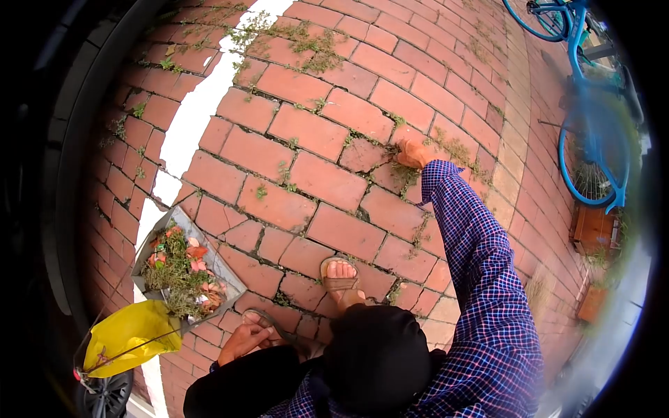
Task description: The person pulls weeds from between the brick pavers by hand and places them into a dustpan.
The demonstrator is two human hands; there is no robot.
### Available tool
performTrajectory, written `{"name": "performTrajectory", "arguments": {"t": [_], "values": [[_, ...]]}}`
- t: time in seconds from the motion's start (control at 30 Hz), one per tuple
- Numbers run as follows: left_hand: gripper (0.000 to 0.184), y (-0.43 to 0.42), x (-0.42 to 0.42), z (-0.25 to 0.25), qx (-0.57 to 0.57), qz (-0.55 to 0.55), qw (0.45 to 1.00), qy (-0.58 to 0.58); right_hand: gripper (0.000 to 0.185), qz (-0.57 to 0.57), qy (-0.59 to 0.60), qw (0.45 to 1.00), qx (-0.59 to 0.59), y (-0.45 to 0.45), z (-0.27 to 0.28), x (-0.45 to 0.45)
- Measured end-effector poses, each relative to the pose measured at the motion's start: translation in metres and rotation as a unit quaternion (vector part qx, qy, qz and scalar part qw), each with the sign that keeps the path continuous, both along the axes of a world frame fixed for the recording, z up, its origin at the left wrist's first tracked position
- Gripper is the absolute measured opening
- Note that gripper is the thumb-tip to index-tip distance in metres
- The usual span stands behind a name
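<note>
The right hand (412, 154) is positioned at the weeds (405, 180) growing in the joints of the brick pavement (345, 231); whether its grip is closed on them cannot be determined. The left hand (244, 341) is located low beside a sandalled foot, fingers curled; its grip state cannot be confirmed. A grey dustpan (230, 276) containing greenery and leaves (182, 268) rests nearer the left hand.

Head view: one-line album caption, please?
Right hand down at weeds in red brick paving, a grey scoop holding greenery and orange leaves near the left hand.
</note>
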State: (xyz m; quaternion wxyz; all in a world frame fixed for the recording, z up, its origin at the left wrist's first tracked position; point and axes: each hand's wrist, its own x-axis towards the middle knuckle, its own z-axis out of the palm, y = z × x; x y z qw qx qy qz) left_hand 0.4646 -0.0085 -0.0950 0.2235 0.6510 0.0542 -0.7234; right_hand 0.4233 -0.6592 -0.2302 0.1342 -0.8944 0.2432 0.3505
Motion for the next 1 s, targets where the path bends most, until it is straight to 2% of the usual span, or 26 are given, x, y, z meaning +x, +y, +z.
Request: {"name": "performTrajectory", "arguments": {"t": [0.03,0.17,0.2,0.23,0.3,0.43,0.47,0.53,0.63,0.73,0.8,1.0], "values": [[0.049,-0.005,0.000,0.004,0.003,0.000,1.000,-0.001,0.037,-0.096,0.011,0.995,0.034,-0.001,0.018,0.001],[0.046,-0.019,-0.001,0.033,-0.012,0.062,0.997,0.051,0.032,-0.050,0.003,0.999,-0.002,-0.028,-0.059,-0.015],[0.045,-0.021,-0.003,0.038,-0.023,0.084,0.994,0.062,0.032,-0.052,0.006,0.999,-0.003,-0.024,-0.052,-0.012],[0.045,-0.024,-0.005,0.043,-0.022,0.081,0.994,0.067,0.030,0.038,-0.014,0.999,-0.030,-0.022,-0.048,-0.015],[0.044,-0.029,-0.009,0.055,-0.027,0.091,0.991,0.099,0.027,0.023,-0.049,0.998,-0.041,0.001,-0.010,-0.006],[0.041,-0.064,-0.006,0.088,-0.016,0.063,0.994,0.090,0.024,0.042,-0.042,0.996,-0.064,0.020,0.014,0.001],[0.039,-0.086,0.001,0.104,0.016,-0.011,0.998,0.054,0.024,0.041,-0.040,0.996,-0.063,0.020,0.015,0.003],[0.034,-0.065,-0.011,0.082,0.013,-0.036,0.998,0.058,0.026,0.001,-0.024,0.998,-0.062,0.017,0.015,0.003],[0.033,-0.099,0.002,0.127,-0.094,-0.025,0.993,-0.067,0.029,-0.029,-0.042,0.997,-0.050,0.013,0.016,0.001],[0.034,-0.113,0.022,0.113,-0.204,0.033,0.978,-0.005,0.029,-0.014,-0.071,0.996,-0.057,0.016,0.011,-0.008],[0.037,-0.144,0.037,0.111,-0.070,-0.125,0.989,0.035,0.027,-0.017,-0.109,0.992,-0.069,0.023,0.010,-0.010],[0.044,-0.149,0.055,0.076,-0.089,-0.182,0.972,0.115,0.025,-0.120,-0.161,0.979,-0.048,0.033,0.018,-0.012]]}}
